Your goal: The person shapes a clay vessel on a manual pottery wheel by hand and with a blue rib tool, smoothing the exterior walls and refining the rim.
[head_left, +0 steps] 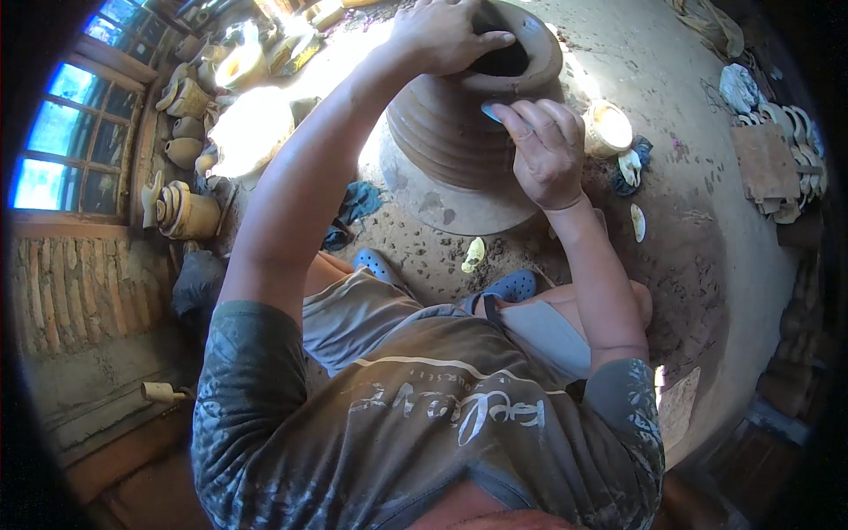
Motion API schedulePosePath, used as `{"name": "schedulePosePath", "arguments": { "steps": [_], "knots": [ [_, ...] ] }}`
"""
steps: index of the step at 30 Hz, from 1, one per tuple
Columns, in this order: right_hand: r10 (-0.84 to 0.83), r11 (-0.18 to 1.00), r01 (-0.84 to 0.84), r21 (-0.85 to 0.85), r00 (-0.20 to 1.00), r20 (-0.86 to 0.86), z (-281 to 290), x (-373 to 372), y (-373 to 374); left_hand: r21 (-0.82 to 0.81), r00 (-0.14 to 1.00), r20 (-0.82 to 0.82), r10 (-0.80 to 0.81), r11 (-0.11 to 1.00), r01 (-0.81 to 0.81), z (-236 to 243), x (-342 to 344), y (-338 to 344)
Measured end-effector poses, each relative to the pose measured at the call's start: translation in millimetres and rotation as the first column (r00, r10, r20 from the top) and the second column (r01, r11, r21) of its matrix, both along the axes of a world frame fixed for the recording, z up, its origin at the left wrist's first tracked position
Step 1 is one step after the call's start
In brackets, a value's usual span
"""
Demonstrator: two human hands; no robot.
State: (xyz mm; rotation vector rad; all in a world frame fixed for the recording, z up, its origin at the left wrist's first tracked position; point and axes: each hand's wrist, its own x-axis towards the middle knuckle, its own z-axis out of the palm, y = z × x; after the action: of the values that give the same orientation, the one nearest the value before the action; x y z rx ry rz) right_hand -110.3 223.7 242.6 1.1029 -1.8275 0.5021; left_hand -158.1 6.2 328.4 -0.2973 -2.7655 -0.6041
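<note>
A large ridged clay pot [446,141] with a wide rim stands on a round base [415,203] in front of me. My left hand [442,35] rests on the pot's upper rim, fingers spread and thumb reaching over the dark opening. My right hand [543,150] is closed on a small blue flat tool [491,112], held at the pot's shoulder just below the rim.
Pots and vessels [184,150] crowd the left wall below a window [71,132]. A pale container [608,128], dark cloths [358,203] and pale scraps [473,254] lie around the base. At the right are a brown board [764,163] and curved pale pieces [804,150].
</note>
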Motion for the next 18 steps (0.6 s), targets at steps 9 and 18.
{"name": "schedulePosePath", "arguments": {
  "steps": [9,18],
  "knots": [
    [0.009,1.0,-0.009,-0.004,0.989,0.149,-10.0,16.2,2.1,-0.016,1.0,-0.016,-0.022,1.0,0.022,1.8,3.0,-1.8],
    [0.055,0.997,-0.051,-0.049,0.995,0.079,-12.9,11.8,1.8,-0.062,0.998,0.068,0.001,0.998,0.003,4.3,-5.4,-1.0]
  ]
}}
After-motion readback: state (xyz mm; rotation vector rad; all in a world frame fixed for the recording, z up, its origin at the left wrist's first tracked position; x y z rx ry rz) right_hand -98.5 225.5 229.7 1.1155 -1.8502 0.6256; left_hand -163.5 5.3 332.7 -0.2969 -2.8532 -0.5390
